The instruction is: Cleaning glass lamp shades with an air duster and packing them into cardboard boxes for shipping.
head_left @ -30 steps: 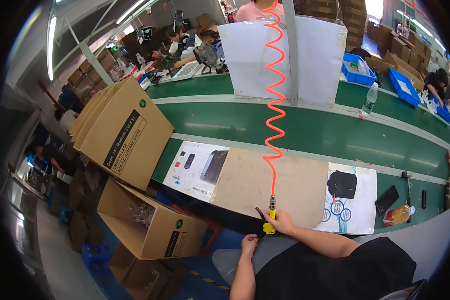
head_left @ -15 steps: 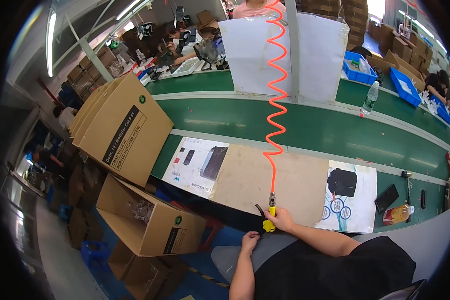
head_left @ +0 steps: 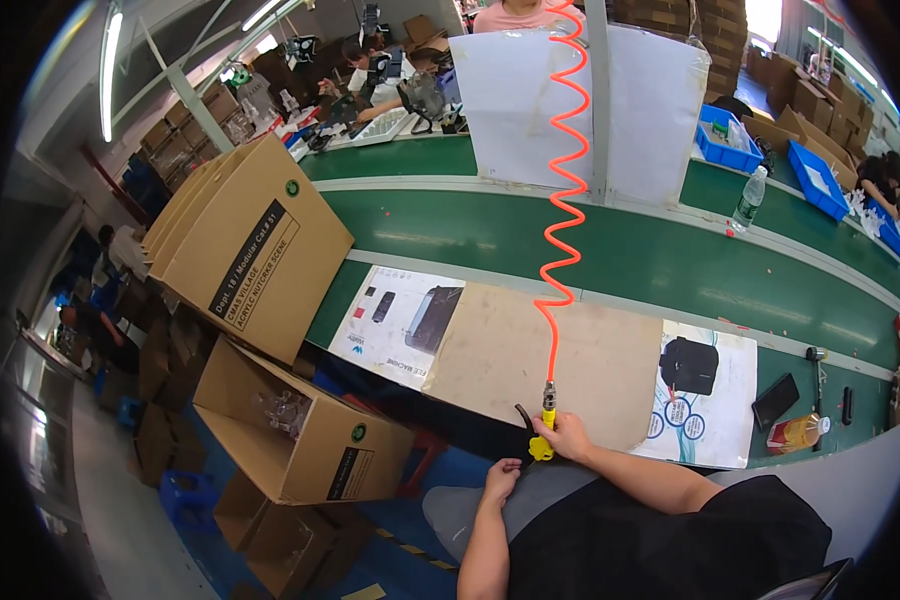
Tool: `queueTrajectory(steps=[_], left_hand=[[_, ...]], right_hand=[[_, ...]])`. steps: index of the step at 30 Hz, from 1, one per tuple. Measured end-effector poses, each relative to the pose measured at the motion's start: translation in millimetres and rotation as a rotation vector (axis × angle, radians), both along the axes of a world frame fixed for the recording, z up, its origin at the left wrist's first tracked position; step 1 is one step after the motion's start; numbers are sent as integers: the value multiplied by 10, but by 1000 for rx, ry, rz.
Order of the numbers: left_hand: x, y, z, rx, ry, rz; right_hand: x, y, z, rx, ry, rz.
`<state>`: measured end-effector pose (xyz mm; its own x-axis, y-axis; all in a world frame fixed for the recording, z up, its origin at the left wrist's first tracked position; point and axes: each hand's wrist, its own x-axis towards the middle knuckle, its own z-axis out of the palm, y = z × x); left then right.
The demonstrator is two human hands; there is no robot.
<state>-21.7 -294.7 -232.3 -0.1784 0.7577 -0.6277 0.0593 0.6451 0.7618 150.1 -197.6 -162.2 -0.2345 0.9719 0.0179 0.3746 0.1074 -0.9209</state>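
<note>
Gripped in my right hand is a yellow air blow gun with a dark lever, just over the near edge of the workbench. An orange coiled air hose runs up from its metal coupling. My left hand is beside the gun's lower end, above my lap, with its fingers curled together. Whatever those fingers pinch is too small to make out. In front of both hands a plain brown cardboard sheet lies on the bench between printed cardboard panels.
Left of me, large cartons lean by the bench, and an open carton holds clear plastic pieces. On the right lie a black phone and a drink bottle. Beyond the green bench stand white boards, a water bottle and blue trays.
The view has shifted slightly, so the bench and hose appear a little to the right. My left hand's fingers have moved slightly near the gun; my right hand keeps its grip.
</note>
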Motion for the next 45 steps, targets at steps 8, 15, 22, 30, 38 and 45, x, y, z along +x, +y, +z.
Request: queueTrajectory(steps=[8, 15, 22, 30, 38, 45], left_hand=[[1, -3, -10, 16, 8, 0], [-11, -17, -79, 48, 40, 1], [-22, -19, -116, 67, 52, -49], [7, 3, -25, 37, 45, 3], [12, -2, 39, 69, 51, 18], [25, -2, 82, 66, 53, 6]], right_hand=[[1, -5, 34, 9, -22, 2], [10, -17, 44, 25, -15, 4], [9, -16, 48, -1, -26, 3], [12, -24, 86, -2, -27, -1], [-3, -21, 77, 15, -32, -7], [9, -30, 150, 6, -12, 4]])
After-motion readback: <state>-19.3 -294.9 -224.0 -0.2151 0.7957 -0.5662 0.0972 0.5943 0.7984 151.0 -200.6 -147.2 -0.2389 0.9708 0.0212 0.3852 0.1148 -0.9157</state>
